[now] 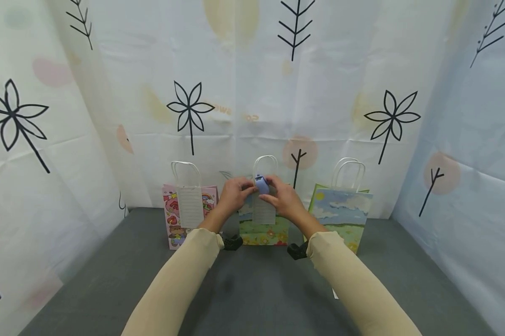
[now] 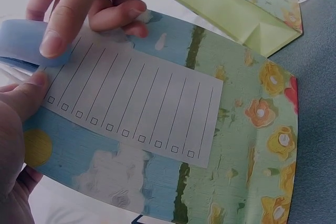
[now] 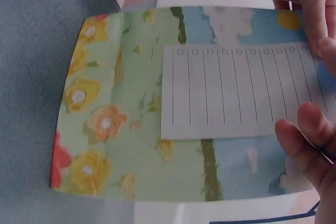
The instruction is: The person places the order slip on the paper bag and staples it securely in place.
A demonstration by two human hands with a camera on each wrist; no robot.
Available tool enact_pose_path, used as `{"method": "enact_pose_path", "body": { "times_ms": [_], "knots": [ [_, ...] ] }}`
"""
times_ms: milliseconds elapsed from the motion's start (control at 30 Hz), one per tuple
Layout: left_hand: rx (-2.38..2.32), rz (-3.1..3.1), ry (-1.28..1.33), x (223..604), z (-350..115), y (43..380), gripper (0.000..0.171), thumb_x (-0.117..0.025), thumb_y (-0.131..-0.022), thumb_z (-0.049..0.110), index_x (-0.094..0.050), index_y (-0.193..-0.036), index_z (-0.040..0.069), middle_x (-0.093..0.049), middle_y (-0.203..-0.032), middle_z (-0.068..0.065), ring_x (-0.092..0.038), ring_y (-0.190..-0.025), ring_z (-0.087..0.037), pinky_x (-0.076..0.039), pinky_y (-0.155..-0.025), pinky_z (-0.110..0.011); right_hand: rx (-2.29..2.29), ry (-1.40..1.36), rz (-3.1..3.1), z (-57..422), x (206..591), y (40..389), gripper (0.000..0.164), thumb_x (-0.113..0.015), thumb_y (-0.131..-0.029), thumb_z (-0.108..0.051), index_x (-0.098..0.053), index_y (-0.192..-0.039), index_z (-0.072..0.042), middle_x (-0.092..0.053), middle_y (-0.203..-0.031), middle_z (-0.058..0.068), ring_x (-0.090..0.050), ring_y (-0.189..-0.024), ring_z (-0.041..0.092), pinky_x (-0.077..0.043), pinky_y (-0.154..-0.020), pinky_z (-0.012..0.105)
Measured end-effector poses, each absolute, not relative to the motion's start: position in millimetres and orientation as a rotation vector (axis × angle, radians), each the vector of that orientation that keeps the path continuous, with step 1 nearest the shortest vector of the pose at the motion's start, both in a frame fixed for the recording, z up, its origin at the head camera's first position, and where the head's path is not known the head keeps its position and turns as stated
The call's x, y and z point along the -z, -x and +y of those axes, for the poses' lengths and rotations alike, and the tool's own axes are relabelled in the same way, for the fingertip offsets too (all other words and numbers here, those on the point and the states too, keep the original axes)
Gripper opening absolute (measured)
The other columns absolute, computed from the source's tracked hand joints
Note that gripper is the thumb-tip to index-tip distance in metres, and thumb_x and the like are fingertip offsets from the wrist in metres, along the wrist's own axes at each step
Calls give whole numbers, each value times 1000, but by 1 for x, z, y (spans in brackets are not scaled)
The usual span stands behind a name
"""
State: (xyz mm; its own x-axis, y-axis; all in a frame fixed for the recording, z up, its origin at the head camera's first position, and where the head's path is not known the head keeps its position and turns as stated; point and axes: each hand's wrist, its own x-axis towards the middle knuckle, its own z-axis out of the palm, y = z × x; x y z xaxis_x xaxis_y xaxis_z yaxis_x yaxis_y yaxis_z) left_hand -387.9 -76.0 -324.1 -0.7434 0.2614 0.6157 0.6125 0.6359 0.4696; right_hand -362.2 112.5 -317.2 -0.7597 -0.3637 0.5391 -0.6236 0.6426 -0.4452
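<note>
A small blue stapler (image 1: 261, 185) sits at the top edge of the middle paper bag (image 1: 252, 233), over the upper end of a lined checklist sheet (image 1: 263, 214). My right hand (image 1: 287, 198) holds the stapler, a finger lying on its blue body (image 2: 21, 38) in the left wrist view. With my left hand (image 1: 233, 195) I pinch the bag's top edge beside the stapler, thumb in front and other fingers behind. The sheet (image 3: 236, 93) lies flat against the bag's painted front of sky, grass and flowers. The stapler's tip is hidden.
On the left stands a pink patterned bag (image 1: 210, 198) bearing a similar lined sheet (image 1: 191, 207). At the right is another landscape bag (image 1: 340, 210) with green sides. A grey tabletop (image 1: 252, 289) stretches in front, and a patterned white curtain (image 1: 244, 70) hangs behind.
</note>
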Motion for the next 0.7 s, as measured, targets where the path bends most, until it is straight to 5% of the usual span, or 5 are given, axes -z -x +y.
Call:
{"method": "enact_pose_path", "body": {
  "times_ms": [300,700],
  "knots": [
    [937,-2384,684,324,-77,386,15,-70,-91,15,-76,-99,5,-71,-98,-6,-64,-93,-23,-49,-81,-39,-763,-764,-2421,117,319,363,50,-79,-83,-27,-59,-126,-10,-64,-123,9,-64,-95,25,-49,-79,44],
    [964,-2371,711,324,-78,387,13,-71,-90,16,-77,-97,6,-71,-94,-5,-64,-88,-21,-49,-77,-38,-619,-780,-2518,117,308,364,51,-79,-83,-30,-56,-123,-7,-66,-114,10,-64,-96,25,-50,-80,42]
  ]
}}
